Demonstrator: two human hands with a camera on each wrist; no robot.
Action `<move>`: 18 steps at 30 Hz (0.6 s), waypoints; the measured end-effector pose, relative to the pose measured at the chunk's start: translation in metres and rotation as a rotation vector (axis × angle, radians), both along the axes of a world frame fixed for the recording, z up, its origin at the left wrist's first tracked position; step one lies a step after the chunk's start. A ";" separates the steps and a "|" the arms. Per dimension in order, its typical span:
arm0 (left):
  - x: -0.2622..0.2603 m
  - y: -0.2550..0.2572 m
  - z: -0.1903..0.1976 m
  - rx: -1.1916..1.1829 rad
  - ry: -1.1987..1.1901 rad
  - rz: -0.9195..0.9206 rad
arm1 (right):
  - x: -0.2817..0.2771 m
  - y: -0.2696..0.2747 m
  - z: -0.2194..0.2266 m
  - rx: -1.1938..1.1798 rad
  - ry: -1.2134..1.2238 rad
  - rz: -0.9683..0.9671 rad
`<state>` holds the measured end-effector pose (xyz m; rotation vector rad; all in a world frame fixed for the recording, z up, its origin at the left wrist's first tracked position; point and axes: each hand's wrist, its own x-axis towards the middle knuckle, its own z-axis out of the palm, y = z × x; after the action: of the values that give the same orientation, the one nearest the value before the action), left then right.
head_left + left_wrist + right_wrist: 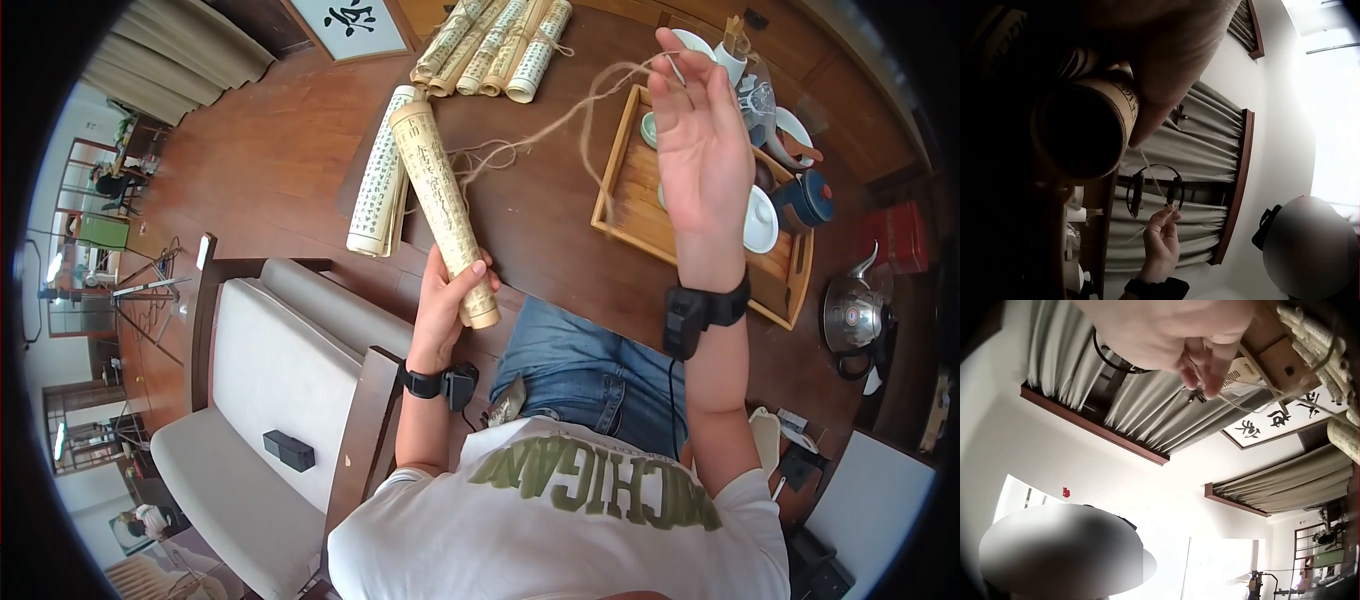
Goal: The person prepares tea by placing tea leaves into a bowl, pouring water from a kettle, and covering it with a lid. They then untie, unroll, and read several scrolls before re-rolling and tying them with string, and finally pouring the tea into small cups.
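Note:
My left hand (pixel 440 305) grips the lower end of a rolled paper scroll (pixel 436 175), yellowish and covered with handwritten characters. The scroll is held at a tilt over the table's edge. Its open end (pixel 1082 128) faces the left wrist camera, dark inside. Raised above the tray, my right hand (pixel 705 165) pinches a length of brown twine (pixel 550 128) at the fingertips. From there the twine hangs in a loop and runs across to the scroll. In the right wrist view, the twine (pixel 1235 403) leaves between the right fingers (pixel 1213 378). A whiter scroll (pixel 380 180) lies beside the held one.
Several tied scrolls (pixel 490 45) lie at the table's far side. A wooden tray (pixel 605 195) with a white lidded bowl (pixel 760 222) and a blue jar (pixel 808 198) stand at the right, near a metal kettle (pixel 853 305). At the left is a cushioned bench (pixel 285 335).

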<state>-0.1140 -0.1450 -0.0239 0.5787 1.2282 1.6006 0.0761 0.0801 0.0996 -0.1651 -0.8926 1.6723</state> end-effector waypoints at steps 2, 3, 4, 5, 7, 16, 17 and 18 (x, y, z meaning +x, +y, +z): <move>0.004 0.004 0.005 0.000 -0.020 0.019 | -0.010 0.004 -0.002 -0.051 0.088 -0.019; 0.005 0.006 0.007 -0.002 -0.030 0.026 | -0.015 0.004 -0.002 -0.095 0.120 -0.035; 0.005 0.006 0.004 -0.018 -0.021 0.032 | -0.017 0.004 -0.004 -0.140 0.151 -0.053; 0.006 0.006 0.005 -0.025 -0.005 0.045 | -0.018 0.004 -0.006 -0.120 0.127 -0.054; 0.009 0.006 0.008 -0.039 0.027 0.074 | -0.019 0.003 -0.012 -0.080 0.079 -0.053; 0.021 0.011 0.025 0.028 0.311 0.170 | -0.027 -0.030 -0.060 0.559 -1.140 0.010; 0.024 0.013 0.026 0.025 0.340 0.168 | -0.027 -0.034 -0.066 0.687 -1.275 -0.169; 0.027 0.015 0.026 0.022 0.369 0.165 | -0.027 -0.036 -0.069 0.690 -1.235 -0.291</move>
<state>-0.0873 -0.1303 0.0023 0.8313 1.5652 1.6944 0.0490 0.0444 0.0301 -0.8471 -2.1666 0.7789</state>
